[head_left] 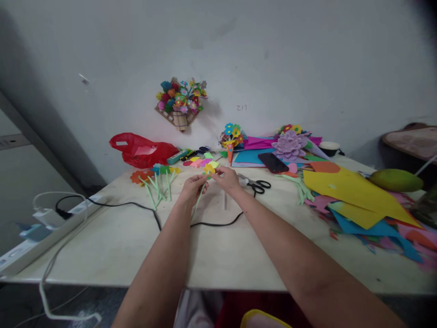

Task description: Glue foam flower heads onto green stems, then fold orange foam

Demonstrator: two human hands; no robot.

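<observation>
We see the left hand (194, 186) closed on a thin green stem (198, 200) and the right hand (225, 178) pinching the yellow flower (209, 169) at its top, between the hands — their grip covers the join, and we cannot make out the stem's lower end near the left forearm (164, 255). Nearer than the hands, a black cable (218, 225), partly hidden, crosses the pale worktop (102, 246); just right of the right hand lie scissors (253, 184), farther right blurred coloured sheets (355, 196), and beyond both hands a bouquet (180, 98) hangs on the grey wall (290, 59).
</observation>
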